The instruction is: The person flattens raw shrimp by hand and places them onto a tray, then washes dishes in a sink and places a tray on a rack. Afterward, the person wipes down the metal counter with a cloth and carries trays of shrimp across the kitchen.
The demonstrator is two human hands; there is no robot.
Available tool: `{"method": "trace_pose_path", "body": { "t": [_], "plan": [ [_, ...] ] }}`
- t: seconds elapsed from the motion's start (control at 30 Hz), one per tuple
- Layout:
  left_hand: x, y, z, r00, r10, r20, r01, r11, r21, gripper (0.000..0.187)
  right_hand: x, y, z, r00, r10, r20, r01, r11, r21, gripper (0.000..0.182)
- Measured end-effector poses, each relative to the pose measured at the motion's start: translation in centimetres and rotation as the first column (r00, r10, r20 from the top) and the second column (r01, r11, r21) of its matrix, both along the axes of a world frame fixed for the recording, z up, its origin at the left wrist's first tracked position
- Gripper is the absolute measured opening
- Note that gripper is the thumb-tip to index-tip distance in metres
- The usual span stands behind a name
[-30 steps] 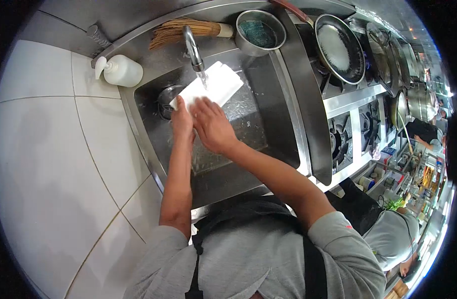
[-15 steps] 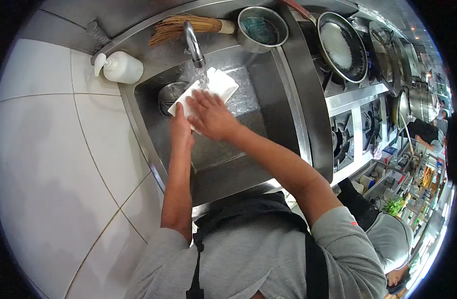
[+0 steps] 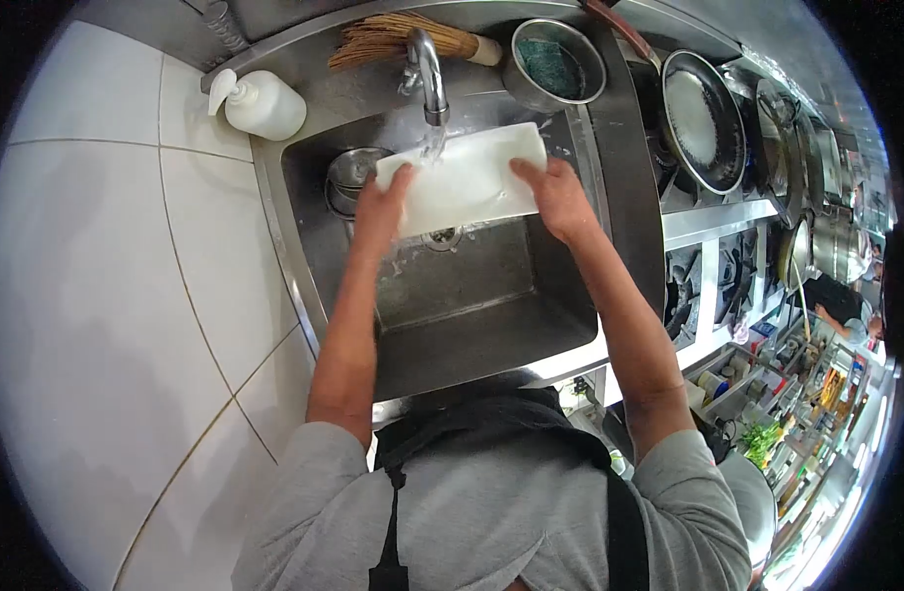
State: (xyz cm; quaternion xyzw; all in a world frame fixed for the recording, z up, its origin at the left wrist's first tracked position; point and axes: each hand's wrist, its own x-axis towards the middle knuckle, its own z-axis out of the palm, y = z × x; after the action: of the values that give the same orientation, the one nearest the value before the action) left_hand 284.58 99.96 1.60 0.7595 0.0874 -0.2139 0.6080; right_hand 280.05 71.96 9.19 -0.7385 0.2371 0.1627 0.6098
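- Left: a wall of large white tiles point(image 3: 87, 276) with thin dark joints and a soft grey shade over its nearer part.
- Far side: grey steel panelling point(image 3: 304, 15) behind the steel table point(image 3: 338, 94).
- Right: a steel-framed gas stove point(image 3: 703, 229), with dark burner grates.
- Farther right: crowded shelving point(image 3: 733, 389), its items too small to tell.
- Right edge: bright white strips of light point(image 3: 874, 428).

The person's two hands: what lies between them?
The white rectangular dish, held at either end by the left hand and right hand, as the head view shows.
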Motion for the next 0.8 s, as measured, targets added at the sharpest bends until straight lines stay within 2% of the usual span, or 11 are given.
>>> {"method": "trace_pose_path", "body": {
  "t": [0.03, 0.1, 0.17, 0.2, 0.23, 0.3, 0.4, 0.47, 0.6, 0.7, 0.8],
  "plan": [
    [-0.7, -1.7, -1.3, 0.994, 0.095, 0.048, -0.098, 0.993, 0.072, 0.081, 0.0, 0.1, 0.3, 0.996, 0.007, 0.094, -0.001, 0.998, -0.065, 0.044],
    [-2.9, -5.2, -6.4, 0.779, -0.357, 0.515, -0.184, 0.655, 0.733, 0.093, 0.1, 0.8, 0.6, 0.982, 0.017, 0.19, 0.008, 0.991, -0.133, 0.04],
    [-4.8, -9.2, -3.0, 0.929, -0.225, 0.295, 0.137, 0.947, 0.289, 0.093, 0.3, 3.2, 0.6, 0.91, 0.307, 0.279, 0.014, 0.65, -0.76, 0.03],
    [-5.3, -10.7, -2.2, 0.966, -0.127, 0.224, 0.128, 0.992, 0.012, 0.092, 0.5, 4.1, 0.4, 0.91, 0.305, 0.28, 0.016, 0.649, -0.761, 0.03],
    [-5.4, -11.0, -1.5, 0.966, -0.133, 0.224, 0.133, 0.991, 0.012, 0.092, 0.6, 5.0, 0.2, 0.901, 0.348, 0.259, 0.005, 0.589, -0.808, 0.027],
    [-4.6, -11.5, 2.6, 0.985, 0.084, -0.149, -0.167, 0.657, -0.735, 0.091, 0.5, 6.8, 0.3, 0.892, 0.386, 0.236, -0.003, 0.526, -0.851, 0.025],
    [-3.5, -7.7, 6.1, 0.91, -0.167, -0.378, -0.216, 0.589, -0.779, 0.084, -1.2, 9.8, 1.8, 0.856, 0.487, 0.175, -0.095, 0.48, -0.872, 0.041],
    [-3.0, -6.6, 6.8, 0.907, -0.024, -0.42, -0.341, 0.543, -0.767, 0.058, -2.6, 11.7, 3.1, 0.845, 0.488, 0.218, -0.088, 0.529, -0.844, 0.049],
    [-2.7, -2.7, 2.0, 0.897, 0.013, -0.442, -0.354, 0.619, -0.701, 0.054, -4.2, 13.1, 2.0, 0.784, 0.481, 0.392, -0.045, 0.673, -0.738, 0.051],
    [-2.7, -1.9, 2.1, 0.886, 0.108, -0.451, -0.41, 0.639, -0.651, 0.044, -4.5, 13.0, 1.3, 0.854, 0.151, 0.497, -0.031, 0.97, -0.241, 0.052],
    [-3.2, -1.0, 3.4, 0.831, 0.268, -0.488, -0.534, 0.631, -0.563, 0.041, -1.1, 11.9, -1.3, 0.695, 0.393, 0.603, -0.128, 0.892, -0.434, 0.051]
  ]
}}
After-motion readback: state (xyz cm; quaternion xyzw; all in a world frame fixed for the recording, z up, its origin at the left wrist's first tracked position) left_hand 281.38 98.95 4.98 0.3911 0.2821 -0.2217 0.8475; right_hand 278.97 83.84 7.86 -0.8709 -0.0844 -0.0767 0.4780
